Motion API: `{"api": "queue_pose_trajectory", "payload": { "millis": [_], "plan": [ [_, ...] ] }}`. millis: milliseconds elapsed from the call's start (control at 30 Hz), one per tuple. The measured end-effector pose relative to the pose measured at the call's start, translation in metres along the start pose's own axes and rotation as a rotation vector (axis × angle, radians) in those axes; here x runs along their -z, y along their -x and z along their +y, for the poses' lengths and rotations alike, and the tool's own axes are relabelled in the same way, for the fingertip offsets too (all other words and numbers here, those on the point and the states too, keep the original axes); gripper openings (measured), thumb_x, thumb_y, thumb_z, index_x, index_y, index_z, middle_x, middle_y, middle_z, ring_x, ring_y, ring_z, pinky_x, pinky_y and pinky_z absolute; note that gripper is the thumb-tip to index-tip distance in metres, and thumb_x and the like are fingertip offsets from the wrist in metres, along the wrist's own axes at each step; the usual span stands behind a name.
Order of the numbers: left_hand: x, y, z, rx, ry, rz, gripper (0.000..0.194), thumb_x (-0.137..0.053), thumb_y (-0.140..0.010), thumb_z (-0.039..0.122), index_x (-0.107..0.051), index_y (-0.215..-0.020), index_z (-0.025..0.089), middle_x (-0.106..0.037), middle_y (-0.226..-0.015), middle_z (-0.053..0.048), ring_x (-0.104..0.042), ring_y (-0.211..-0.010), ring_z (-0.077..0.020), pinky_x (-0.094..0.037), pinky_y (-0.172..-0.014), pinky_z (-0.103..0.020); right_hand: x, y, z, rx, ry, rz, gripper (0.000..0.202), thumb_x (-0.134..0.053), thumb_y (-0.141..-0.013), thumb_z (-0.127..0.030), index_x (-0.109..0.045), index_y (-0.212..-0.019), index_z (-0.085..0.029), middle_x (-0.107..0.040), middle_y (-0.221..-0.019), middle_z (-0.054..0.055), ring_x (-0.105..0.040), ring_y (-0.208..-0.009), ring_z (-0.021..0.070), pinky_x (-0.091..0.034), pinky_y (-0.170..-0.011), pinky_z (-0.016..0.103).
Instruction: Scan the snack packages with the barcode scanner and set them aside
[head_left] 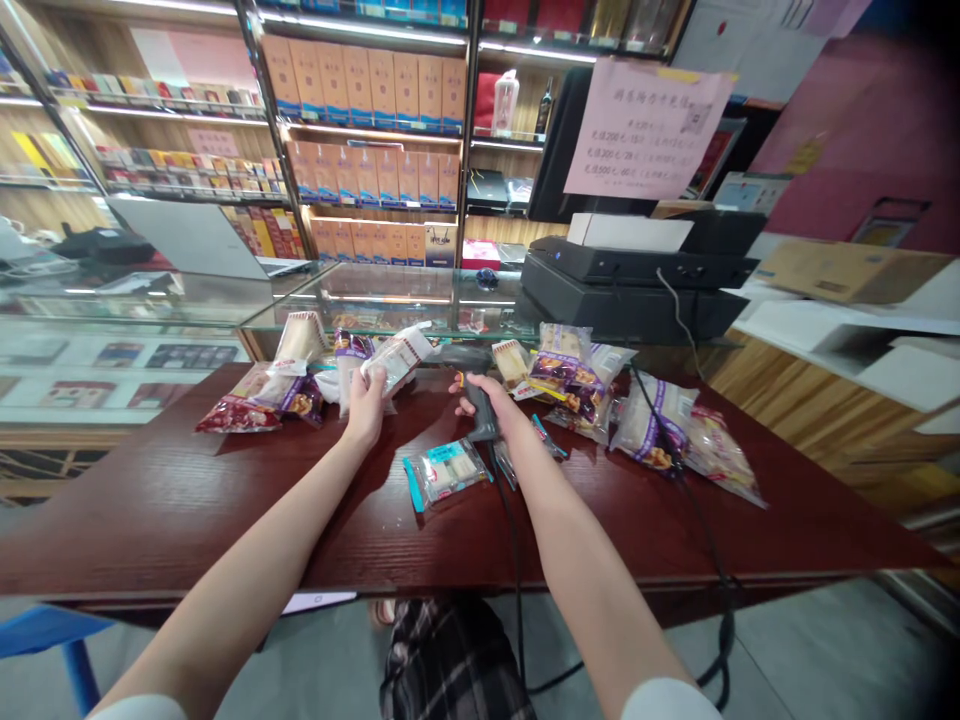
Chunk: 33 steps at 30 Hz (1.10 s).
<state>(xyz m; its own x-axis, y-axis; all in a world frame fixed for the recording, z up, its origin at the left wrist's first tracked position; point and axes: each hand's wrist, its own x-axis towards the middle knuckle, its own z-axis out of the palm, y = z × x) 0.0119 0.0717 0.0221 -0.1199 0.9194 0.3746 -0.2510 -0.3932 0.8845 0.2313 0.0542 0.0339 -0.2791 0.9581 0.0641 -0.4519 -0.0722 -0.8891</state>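
Observation:
My left hand (367,402) is closed on a clear-and-white food package (397,358), held tilted above the table. In my right hand (487,395) is a black barcode scanner (481,412), its head pointing left toward that package. The scanner's cable (514,540) runs down over the table's front edge. Just below the scanner lies a blue-edged snack packet (446,472). Behind my left hand sit more bagged foods, among them a red-and-clear bag (244,400) and a purple packet (302,397). Right of the scanner, several purple-and-clear bags (577,370) are heaped.
The dark red wooden table (247,520) fills the front. A glass counter (337,290) stands behind it, with a black cash-register unit (630,290) at right. A second black cable (694,510) crosses the bags (656,420) on the right. A blue stool (56,635) is at lower left.

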Motion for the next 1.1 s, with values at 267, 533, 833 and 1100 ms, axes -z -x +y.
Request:
{"api": "queue_pose_trajectory", "payload": {
  "millis": [267, 533, 833, 1100],
  "plan": [
    [0.002, -0.006, -0.006, 0.064, 0.051, 0.062, 0.038, -0.058, -0.082, 0.05, -0.051, -0.107, 0.021, -0.061, -0.124, -0.012, -0.059, -0.117, -0.0271, -0.053, -0.094, -0.045, -0.008, -0.003, 0.006, -0.021, 0.02, -0.033, 0.036, -0.067, -0.075, -0.05, -0.062, -0.091, -0.018, -0.074, -0.083, 0.004, -0.043, -0.041, 0.0068, -0.045, -0.044, 0.024],
    [0.002, -0.006, -0.005, 0.066, 0.103, 0.079, 0.036, -0.059, -0.083, 0.046, -0.052, -0.108, 0.021, -0.061, -0.124, -0.012, -0.059, -0.114, -0.0263, -0.053, -0.093, -0.047, -0.01, -0.002, 0.006, -0.026, -0.021, -0.076, 0.03, -0.063, -0.08, -0.046, -0.06, -0.09, -0.017, -0.072, -0.081, 0.004, -0.043, -0.039, 0.0069, -0.045, -0.043, 0.025],
    [0.006, -0.01, -0.014, 0.075, 0.094, 0.148, 0.029, -0.059, -0.083, 0.044, -0.049, -0.097, 0.021, -0.061, -0.116, -0.01, -0.062, -0.103, -0.0227, -0.055, -0.087, -0.041, -0.009, -0.002, 0.008, -0.022, -0.045, -0.139, 0.027, -0.058, -0.083, -0.043, -0.06, -0.09, -0.017, -0.072, -0.084, 0.004, -0.043, -0.039, 0.0066, -0.045, -0.044, 0.025],
    [0.01, -0.012, -0.023, 0.079, -0.054, 0.203, 0.036, -0.065, -0.073, 0.05, -0.046, -0.083, 0.021, -0.059, -0.089, -0.001, -0.06, -0.084, -0.0161, -0.055, -0.07, -0.03, -0.004, -0.006, 0.012, -0.034, -0.028, -0.142, 0.029, -0.058, -0.084, -0.046, -0.06, -0.091, -0.017, -0.071, -0.082, 0.003, -0.043, -0.04, 0.0072, -0.045, -0.044, 0.025]
  ]
}}
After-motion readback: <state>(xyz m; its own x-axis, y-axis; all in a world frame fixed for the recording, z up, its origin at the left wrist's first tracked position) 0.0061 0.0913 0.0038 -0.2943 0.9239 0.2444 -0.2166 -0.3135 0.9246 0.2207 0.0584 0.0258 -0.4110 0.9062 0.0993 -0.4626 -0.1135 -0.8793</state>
